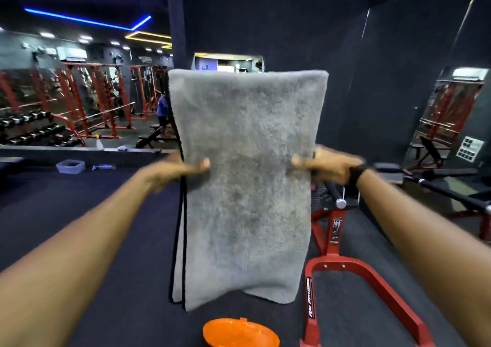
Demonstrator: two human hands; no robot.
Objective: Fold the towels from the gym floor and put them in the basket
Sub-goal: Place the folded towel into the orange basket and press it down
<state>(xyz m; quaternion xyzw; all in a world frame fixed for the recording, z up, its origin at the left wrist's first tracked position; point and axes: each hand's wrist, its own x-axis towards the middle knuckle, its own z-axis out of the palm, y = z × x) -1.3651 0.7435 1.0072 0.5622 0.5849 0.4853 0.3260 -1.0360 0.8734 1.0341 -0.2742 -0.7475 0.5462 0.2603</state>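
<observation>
One grey towel (pixel 247 187) hangs above one orange basket (pixel 240 333), pinched at its sides by left hand (pixel 172 171) and right hand (pixel 329 164), arms outstretched.

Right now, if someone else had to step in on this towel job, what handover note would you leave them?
Left hand: pinches the grey towel at its left edge.
Right hand: grips the right edge at the same height.
Towel: held up in the air, already doubled, its top part standing above the hands and the rest hanging.
Orange basket: on the floor directly below, no towel visible in it.
Left: finish folding, then lower the towel into the basket.
</observation>
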